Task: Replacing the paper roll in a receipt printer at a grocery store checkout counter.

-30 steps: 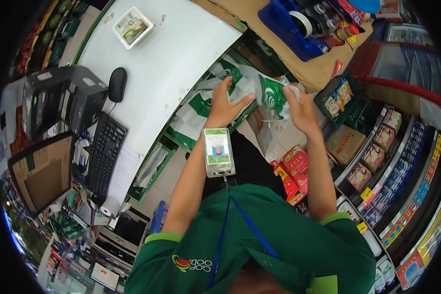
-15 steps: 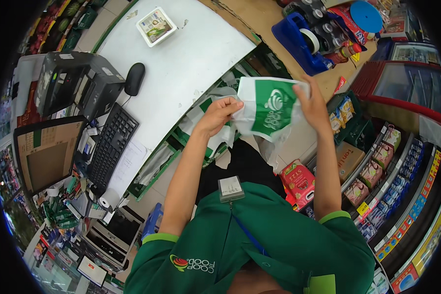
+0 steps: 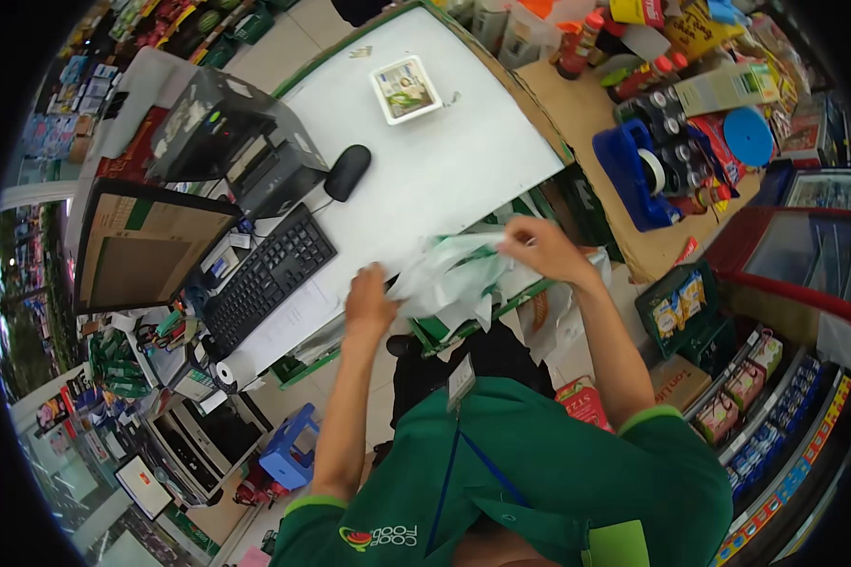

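A thin white plastic bag [image 3: 452, 280] with green print hangs crumpled and opened out between my hands, at the near edge of the white counter [image 3: 473, 142]. At the bag's right end, the thumb and fingers of my right hand [image 3: 548, 251] pinch its upper rim. My left hand [image 3: 370, 300] is closed at the bag's left side, slightly blurred, its fingertips partly hidden. Beyond the bag, on the counter, lies a white tray pack [image 3: 406, 90] with a clear top and a printed label. Neither hand touches it.
Left on the counter are a black mouse [image 3: 348, 173], a keyboard [image 3: 270, 279], a dark printer [image 3: 238, 142] and a monitor [image 3: 156, 246]. A blue tape dispenser [image 3: 633, 180] and bottles crowd the cardboard-topped surface at right. A blue stool [image 3: 293, 446] stands on the floor.
The bag has gone from flat and folded to opened and crumpled. Both hands have moved with it to the counter's near edge. The view has shifted left.
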`<state>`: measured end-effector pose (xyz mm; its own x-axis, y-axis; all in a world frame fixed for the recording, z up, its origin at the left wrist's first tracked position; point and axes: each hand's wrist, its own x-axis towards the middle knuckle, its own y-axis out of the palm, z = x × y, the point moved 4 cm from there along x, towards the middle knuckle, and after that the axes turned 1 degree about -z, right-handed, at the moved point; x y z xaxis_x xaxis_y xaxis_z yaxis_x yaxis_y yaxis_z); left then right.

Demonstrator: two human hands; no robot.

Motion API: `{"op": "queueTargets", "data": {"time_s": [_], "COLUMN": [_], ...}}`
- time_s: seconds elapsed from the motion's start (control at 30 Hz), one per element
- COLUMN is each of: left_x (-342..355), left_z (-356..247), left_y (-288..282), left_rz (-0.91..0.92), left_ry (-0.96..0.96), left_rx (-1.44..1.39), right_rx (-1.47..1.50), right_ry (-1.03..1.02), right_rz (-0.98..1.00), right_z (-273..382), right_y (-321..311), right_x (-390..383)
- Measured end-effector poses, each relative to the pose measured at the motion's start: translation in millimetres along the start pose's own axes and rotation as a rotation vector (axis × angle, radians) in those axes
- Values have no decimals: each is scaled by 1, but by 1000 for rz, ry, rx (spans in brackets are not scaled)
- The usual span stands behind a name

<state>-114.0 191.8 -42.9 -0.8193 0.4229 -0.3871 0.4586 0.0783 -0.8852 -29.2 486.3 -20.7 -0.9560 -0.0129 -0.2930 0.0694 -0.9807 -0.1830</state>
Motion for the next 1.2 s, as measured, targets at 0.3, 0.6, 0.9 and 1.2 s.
{"op": "queueTargets", "data": {"time_s": [0.3, 0.6, 0.9, 1.2], "left_x": [-54, -110, -155, -174], "left_z": [-21, 34, 88, 122], "left_y": [11, 20, 13, -48], "left_rz": [190, -296, -163, -57], "left_ry": [155, 213, 101, 17], "left_rx": [-157, -228, -461, -1195], "right_rx": [-539, -285, 915, 172], "right_ry": [433, 154, 91, -147], "right_rz": [-695, -544, -159, -837], "right_z": [54, 39, 132, 206], "right_y": [-9, -16, 104, 177], "right_x": [288, 326, 227, 211]}}
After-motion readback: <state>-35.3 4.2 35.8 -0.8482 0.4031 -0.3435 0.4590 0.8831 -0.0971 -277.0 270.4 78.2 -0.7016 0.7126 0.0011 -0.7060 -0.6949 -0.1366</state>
